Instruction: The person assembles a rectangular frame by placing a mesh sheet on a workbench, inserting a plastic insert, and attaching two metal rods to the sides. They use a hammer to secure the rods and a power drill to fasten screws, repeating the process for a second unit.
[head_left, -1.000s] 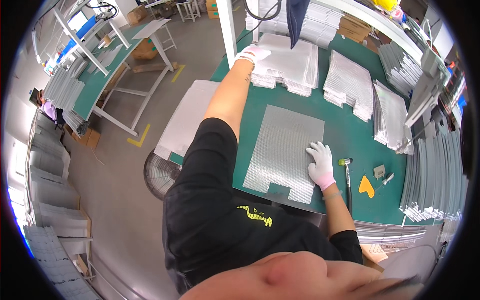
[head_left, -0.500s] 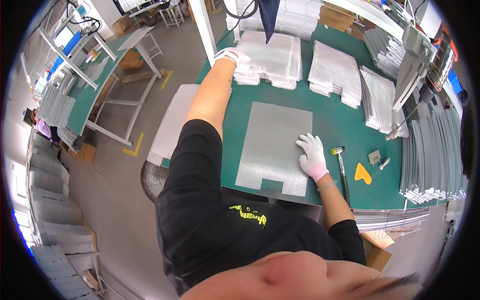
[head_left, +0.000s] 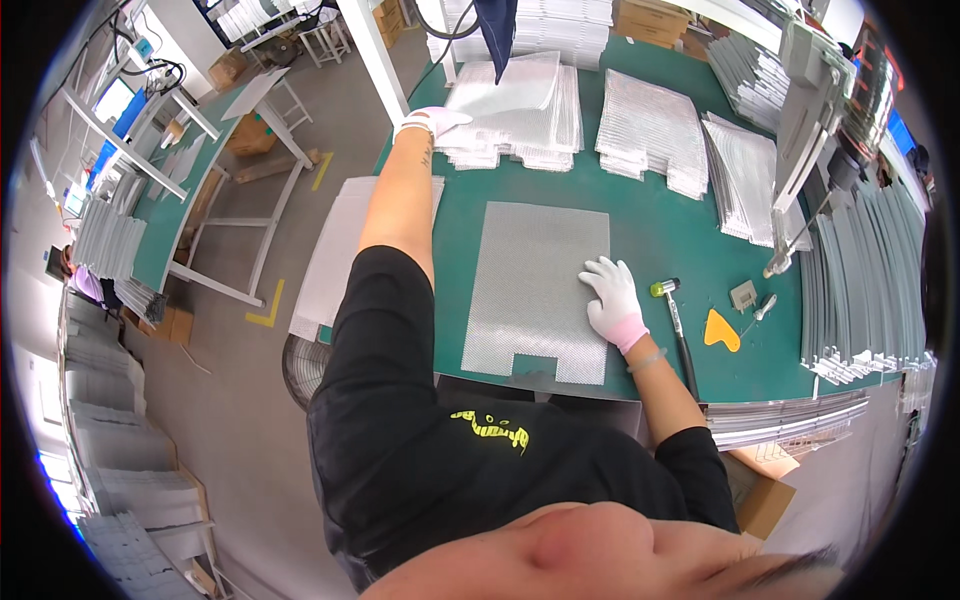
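Observation:
My left hand (head_left: 432,122), in a white and pink glove, reaches to the far side of the table, at the left edge of a stack of silvery mesh sheets (head_left: 545,130). Its fingers are closed on the edge of the top mesh sheet (head_left: 510,85), which lies skewed over the others. In front of me a single grey mesh sheet (head_left: 540,280) with a notch in its near edge lies flat on the green table (head_left: 655,230). My right hand (head_left: 615,305), also gloved, rests with fingers spread at that sheet's right edge and holds nothing.
Right of my right hand lie a hammer (head_left: 675,320), a yellow scraper (head_left: 720,331) and a small grey block (head_left: 743,295). More mesh stacks (head_left: 655,130) stand farther back. A mounted power driver (head_left: 850,165) hangs over the right side, near upright grey panels (head_left: 865,290).
The view has shifted, so the table's contents appear farther left. My left hand has drawn the top sheet slightly leftward off the stack's alignment. My right hand stays by the single sheet.

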